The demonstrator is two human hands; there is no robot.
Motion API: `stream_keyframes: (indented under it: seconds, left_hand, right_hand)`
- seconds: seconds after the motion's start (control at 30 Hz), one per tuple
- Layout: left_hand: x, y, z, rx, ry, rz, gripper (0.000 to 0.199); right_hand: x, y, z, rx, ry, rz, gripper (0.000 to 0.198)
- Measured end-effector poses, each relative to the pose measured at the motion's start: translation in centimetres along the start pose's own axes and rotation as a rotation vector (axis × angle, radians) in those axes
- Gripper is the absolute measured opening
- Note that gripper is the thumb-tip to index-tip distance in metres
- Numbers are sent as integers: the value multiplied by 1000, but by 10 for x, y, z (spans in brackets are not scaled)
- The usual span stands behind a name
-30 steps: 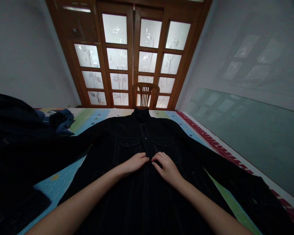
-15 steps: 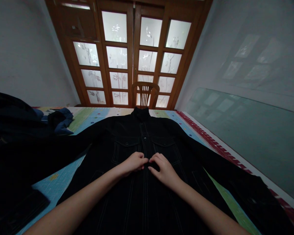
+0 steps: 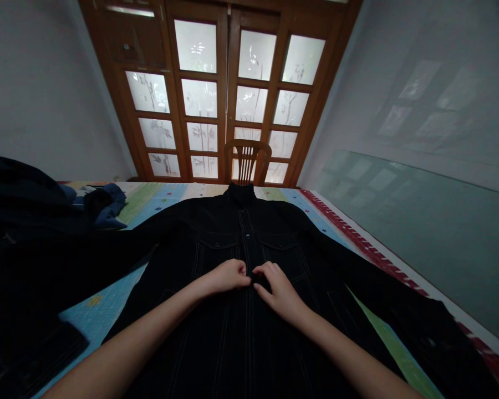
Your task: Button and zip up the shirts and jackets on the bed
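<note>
Head view shows us, from the left, crumpled blue clothing (image 3: pixel 112 208) on the striped tablecloth (image 3: pixel 143 202), then our left hand (image 3: pixel 228 277), fingers curled, thumb at the placket; whether it pinches cloth, we cannot tell. Beneath both hands the black denim jacket (image 3: pixel 237 332) lies front up, its button placket (image 3: pixel 248 252) running lengthwise away from us between them. Our right hand (image 3: pixel 278 285), equally near, has thumb and forefinger slightly parted.

Jacket (image 3: pixel 248 318) cropped below, left fingers (image 3: pixel 238 266) partly hidden
</note>
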State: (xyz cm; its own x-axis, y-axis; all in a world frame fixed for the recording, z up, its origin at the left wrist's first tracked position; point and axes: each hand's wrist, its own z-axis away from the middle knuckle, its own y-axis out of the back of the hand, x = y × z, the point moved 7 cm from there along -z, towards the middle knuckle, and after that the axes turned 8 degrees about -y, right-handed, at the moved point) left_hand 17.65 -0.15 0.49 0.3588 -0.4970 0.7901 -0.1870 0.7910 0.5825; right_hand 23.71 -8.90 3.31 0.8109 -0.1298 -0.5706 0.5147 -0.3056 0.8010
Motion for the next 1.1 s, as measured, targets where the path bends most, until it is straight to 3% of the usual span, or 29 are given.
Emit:
stream_keyframes:
  seconds: [0.37,0.47,0.6,0.7,0.9,1.1]
  left_hand:
    - [17,5,11,105,-40,-352,18]
    - [31,15,20,181,-65,-473,25]
    - [60,25,38,254,-140,-575,29]
    - [78,21,55,159,-196,-596,29]
    - [95,-1,95,-112,-350,-718,25]
    - [83,-26,119,-293,-390,-812,20]
  right_hand:
    - [-8,3,6,126,53,166,17]
    - [-21,9,18,172,84,214,16]
    - [-49,12,42,127,111,247,13]
    - [-64,5,59,30,79,296,4]
    - [-64,-18,80,-58,-74,393,34]
    - [-55,-10,88,-65,-200,388,8]
